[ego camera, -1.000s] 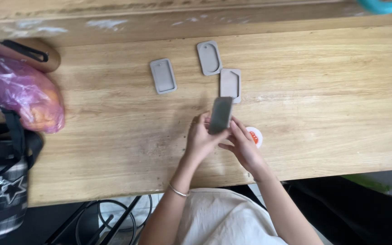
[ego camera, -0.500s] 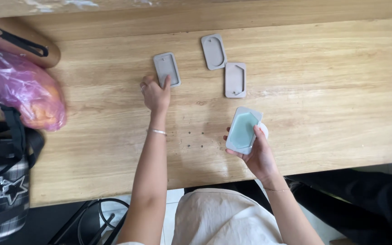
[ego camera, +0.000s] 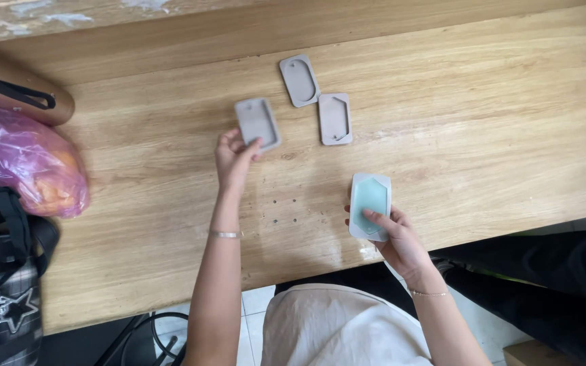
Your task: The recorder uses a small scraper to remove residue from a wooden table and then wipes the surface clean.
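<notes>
- Lower centre-right of the frame: the right hand [ego camera: 393,237] grips a white mould [ego camera: 370,205] filled with a pale teal hexagonal cast, thumb pressed on the filling, fingers wrapped beneath; it is held just above the wooden table [ego camera: 483,122].
- Since half a second ago this mould sits a little lower and more squarely upright in the grasp.
- Centre: the left hand [ego camera: 233,159] pinches the lower edge of a grey rectangular mould [ego camera: 257,123]; its cavity looks empty. Before, the fingers rested on its side; now they grasp its near end.
- Farther up: a grey mould with an oval cavity [ego camera: 300,80] and a grey mould with an angular cavity [ego camera: 335,118] lie touching, both apparently empty.
- Left edge: a pink plastic bag [ego camera: 25,166] holds something orange.
</notes>
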